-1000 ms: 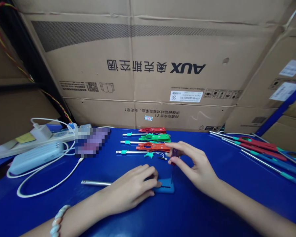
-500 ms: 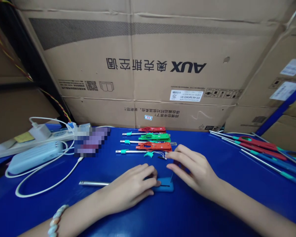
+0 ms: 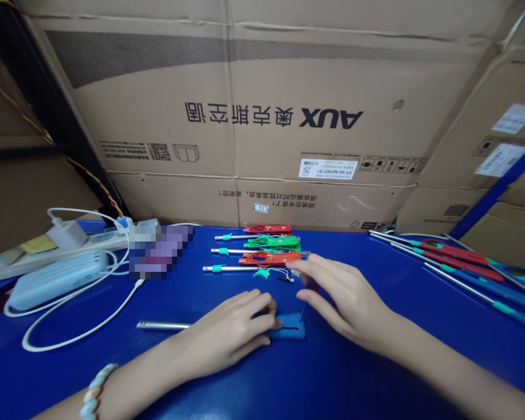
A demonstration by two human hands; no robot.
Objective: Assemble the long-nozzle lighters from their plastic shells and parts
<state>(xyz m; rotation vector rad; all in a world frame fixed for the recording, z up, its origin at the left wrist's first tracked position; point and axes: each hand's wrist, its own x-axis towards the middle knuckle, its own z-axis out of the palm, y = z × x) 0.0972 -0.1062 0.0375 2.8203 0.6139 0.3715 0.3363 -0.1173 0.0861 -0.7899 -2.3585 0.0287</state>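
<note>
My left hand (image 3: 231, 335) lies over a blue-handled tool (image 3: 294, 331) on the blue table (image 3: 192, 291) and presses it down. The tool's metal tube (image 3: 161, 325) sticks out to the left. My right hand (image 3: 345, 300) hovers just right of it, fingers curled round a small purple-handled screwdriver (image 3: 311, 286). Its thin shaft (image 3: 301, 312) points down onto the blue handle. Just beyond my right fingertips lie three similar tools in a row, a red one (image 3: 269, 229), a green one (image 3: 275, 241) and an orange-red one (image 3: 269, 258).
A power strip (image 3: 48, 251), a pale power bank (image 3: 55, 280) and white cables (image 3: 83, 326) sit at the left. Several long-tubed tools (image 3: 459, 262) lie at the right. Large cardboard boxes (image 3: 262, 116) wall off the back of the table.
My right hand has sunk lower over the blue handle, so the purple screwdriver handle is now mostly covered by my fingers. My left hand has stayed put.
</note>
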